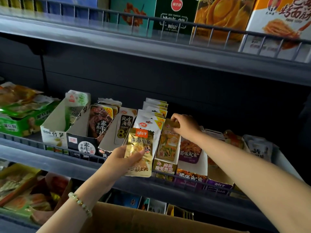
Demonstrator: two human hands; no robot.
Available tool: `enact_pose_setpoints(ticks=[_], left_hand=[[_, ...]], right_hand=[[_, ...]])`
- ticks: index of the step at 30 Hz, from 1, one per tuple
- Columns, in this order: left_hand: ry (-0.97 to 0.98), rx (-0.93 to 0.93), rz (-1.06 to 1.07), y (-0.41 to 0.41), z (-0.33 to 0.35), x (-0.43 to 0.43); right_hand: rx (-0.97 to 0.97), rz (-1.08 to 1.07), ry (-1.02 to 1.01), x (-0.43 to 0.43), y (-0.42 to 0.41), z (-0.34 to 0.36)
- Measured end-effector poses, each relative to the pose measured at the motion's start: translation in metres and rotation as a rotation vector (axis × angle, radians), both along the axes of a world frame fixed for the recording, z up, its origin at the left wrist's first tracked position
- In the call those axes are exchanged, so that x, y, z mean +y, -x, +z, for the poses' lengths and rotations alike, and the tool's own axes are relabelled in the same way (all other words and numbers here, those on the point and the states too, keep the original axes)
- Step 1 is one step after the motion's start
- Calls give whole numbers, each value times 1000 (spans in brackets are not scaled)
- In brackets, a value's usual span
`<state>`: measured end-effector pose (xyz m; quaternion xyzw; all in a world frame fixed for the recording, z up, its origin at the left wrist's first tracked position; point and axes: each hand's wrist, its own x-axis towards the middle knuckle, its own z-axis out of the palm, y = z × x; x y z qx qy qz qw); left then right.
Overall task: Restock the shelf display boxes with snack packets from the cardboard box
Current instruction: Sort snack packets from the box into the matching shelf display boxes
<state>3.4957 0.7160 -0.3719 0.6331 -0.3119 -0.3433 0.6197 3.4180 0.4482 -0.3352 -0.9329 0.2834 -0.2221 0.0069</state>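
3 dark grey metal shelves are recorded, stacked: top shelf, middle shelf, and a lower one partly seen. A wire rail is fitted along the fronts of the top 2. A dark back panel is noted behind. Lighting is dim.

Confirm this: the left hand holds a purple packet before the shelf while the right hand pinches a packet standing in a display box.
Wrong colour. The head view shows the left hand holding a gold packet, not a purple one. The rest stands: the right hand pinches the top of a boxed packet standing in its display box.
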Motion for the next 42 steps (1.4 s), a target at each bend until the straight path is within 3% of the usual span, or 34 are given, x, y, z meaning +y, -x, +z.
enact_pose_setpoints(ticks=[4, 6, 9, 12, 14, 21, 27, 35, 42], left_hand=[[-14, -74, -31, 7, 1, 1], [-11, -103, -26, 10, 1, 1], [10, -148, -49, 18, 5, 0], [38, -199, -117, 35, 11, -5], [40, -222, -163, 48, 16, -9], [31, -215, -385, 100, 29, -20], [170, -417, -436, 143, 38, -48], [267, -673, -525, 176, 36, -107], [-95, -1096, -479, 170, 3, -154]], right_hand=[[-75, 9, 38, 8, 8, 5], [-221, 73, -45, 26, 16, 15], [-408, 212, -519, 75, 33, 33], [-197, 284, -863, 108, 61, 38], [-156, 284, -935, 114, 81, 33], [-372, 213, -1077, 97, 158, 39], [-509, 164, -1273, 81, 220, 44], [-579, 82, -1159, 34, 289, 49], [-493, -83, -704, -22, 297, 54]])
